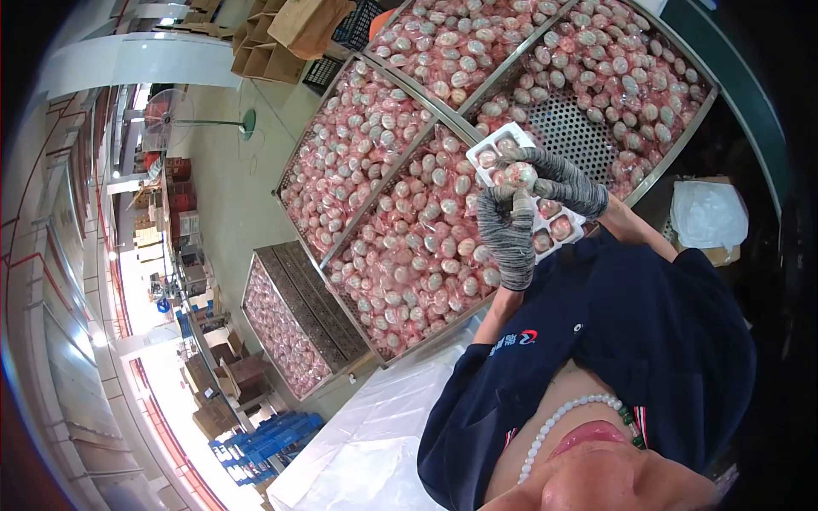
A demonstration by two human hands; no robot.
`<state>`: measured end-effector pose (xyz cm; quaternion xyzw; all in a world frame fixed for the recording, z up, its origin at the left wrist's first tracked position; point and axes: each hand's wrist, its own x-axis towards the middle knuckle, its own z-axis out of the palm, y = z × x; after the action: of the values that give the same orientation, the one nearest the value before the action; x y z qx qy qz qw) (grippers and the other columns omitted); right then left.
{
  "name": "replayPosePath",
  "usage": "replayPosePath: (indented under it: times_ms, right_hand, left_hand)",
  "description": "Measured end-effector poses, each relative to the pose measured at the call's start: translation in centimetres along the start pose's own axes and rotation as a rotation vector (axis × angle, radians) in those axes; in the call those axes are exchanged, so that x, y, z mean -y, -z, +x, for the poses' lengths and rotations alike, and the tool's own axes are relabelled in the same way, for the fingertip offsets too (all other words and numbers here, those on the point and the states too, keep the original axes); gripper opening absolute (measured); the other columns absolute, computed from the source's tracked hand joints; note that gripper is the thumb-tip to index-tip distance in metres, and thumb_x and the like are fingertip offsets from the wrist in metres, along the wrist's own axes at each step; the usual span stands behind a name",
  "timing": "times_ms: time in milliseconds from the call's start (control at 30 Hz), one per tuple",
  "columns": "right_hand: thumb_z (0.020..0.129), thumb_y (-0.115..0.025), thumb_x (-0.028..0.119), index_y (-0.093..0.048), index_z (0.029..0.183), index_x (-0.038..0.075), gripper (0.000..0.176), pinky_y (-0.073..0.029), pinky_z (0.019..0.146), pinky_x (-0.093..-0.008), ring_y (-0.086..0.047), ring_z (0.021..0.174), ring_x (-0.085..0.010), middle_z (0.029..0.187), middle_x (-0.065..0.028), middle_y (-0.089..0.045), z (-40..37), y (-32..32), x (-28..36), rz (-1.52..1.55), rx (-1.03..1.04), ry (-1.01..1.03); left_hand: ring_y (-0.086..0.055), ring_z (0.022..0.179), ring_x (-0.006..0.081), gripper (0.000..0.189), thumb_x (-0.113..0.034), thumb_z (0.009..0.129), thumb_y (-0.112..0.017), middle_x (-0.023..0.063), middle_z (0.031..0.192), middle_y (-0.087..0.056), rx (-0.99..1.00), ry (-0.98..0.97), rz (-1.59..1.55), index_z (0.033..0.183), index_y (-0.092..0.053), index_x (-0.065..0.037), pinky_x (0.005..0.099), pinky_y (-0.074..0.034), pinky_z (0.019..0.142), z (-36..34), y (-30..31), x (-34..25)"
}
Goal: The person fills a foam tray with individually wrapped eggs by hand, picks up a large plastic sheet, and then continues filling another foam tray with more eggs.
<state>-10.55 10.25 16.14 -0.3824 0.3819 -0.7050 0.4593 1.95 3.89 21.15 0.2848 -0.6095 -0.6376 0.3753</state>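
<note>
Grey knitted gloves cover both hands. My left hand (506, 237) has its fingers closed at the near side of a plastic-wrapped egg (521, 176) with red print. My right hand (564, 182) curls its fingers round the far side of that same egg. Under both hands lies a white plastic egg tray (479, 153), partly hidden by the gloves. Wrapped eggs sit in its cells at both ends, such as the egg (560, 227) near my body. The tray overlaps the metal bins of loose eggs (417, 217).
A metal divider (460, 122) separates the bins. Perforated metal (573, 128) shows in the right bin. At left is a stack of egg-filled crates (290, 328); beyond stands a fan (170, 119). A white plastic bag (709, 213) lies on a box at right, cardboard boxes (273, 43) behind.
</note>
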Motion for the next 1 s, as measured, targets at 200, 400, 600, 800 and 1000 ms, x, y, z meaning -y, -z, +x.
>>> replayPosePath:
  times_ms: [200,400,600,800,1000]
  right_hand:
    - [0.084,-0.056,0.023,-0.033,0.132,0.008,0.055,-0.026,0.102,-0.0336,-0.035,0.121,-0.0177,0.130,-0.0056,-0.042,0.1,0.1,0.1,0.010,0.040,-0.009]
    - [0.084,-0.057,0.021,-0.032,0.132,0.008,0.055,-0.027,0.102,-0.0334,-0.036,0.120,-0.0173,0.129,-0.0059,-0.042,0.1,-0.1,-0.8,0.110,-0.017,-0.030]
    - [0.085,-0.055,0.022,-0.034,0.130,0.006,0.052,-0.031,0.099,-0.0312,-0.040,0.116,-0.0147,0.124,-0.0062,-0.046,0.2,0.1,-1.2,0.089,-0.093,-0.093]
    - [0.082,-0.056,0.041,-0.048,0.113,0.005,0.048,-0.049,0.070,-0.0219,-0.057,0.084,-0.0095,0.099,-0.0036,-0.057,1.0,-1.1,0.2,0.338,-0.229,-0.246]
    - [0.079,-0.057,0.047,-0.054,0.099,0.006,0.046,-0.046,0.040,-0.0174,-0.056,0.051,-0.0091,0.073,-0.0028,-0.060,1.2,-1.7,1.1,0.596,-0.331,-0.499]
  left_hand:
    - [-0.047,0.073,0.0072,0.010,0.003,0.080,-0.055,0.0002,0.080,-0.049,0.013,0.021,-0.055,0.085,-0.049,-0.002,0.0218,-0.041,0.070,0.0,0.2,0.7]
    - [-0.045,0.073,0.0070,0.004,-0.005,0.083,-0.053,-0.0003,0.081,-0.049,-0.017,0.135,-0.173,0.085,-0.049,-0.003,0.0221,-0.039,0.069,0.2,0.4,0.4]
    - [-0.041,0.065,0.0047,0.006,-0.010,0.085,-0.049,-0.0024,0.076,-0.045,0.101,0.169,-0.263,0.082,-0.050,-0.005,0.0193,-0.036,0.059,0.8,1.1,0.8]
    - [-0.048,0.084,0.0108,0.025,-0.005,0.083,-0.054,0.0042,0.097,-0.051,0.071,-0.010,-0.045,0.107,-0.048,-0.002,0.0214,-0.042,0.070,0.0,1.0,1.1]
    - [-0.048,0.098,0.0161,0.059,-0.009,0.069,-0.070,0.0070,0.110,-0.049,-0.079,-0.429,0.541,0.121,-0.042,-0.004,0.0265,-0.042,0.083,2.8,1.9,-0.4]
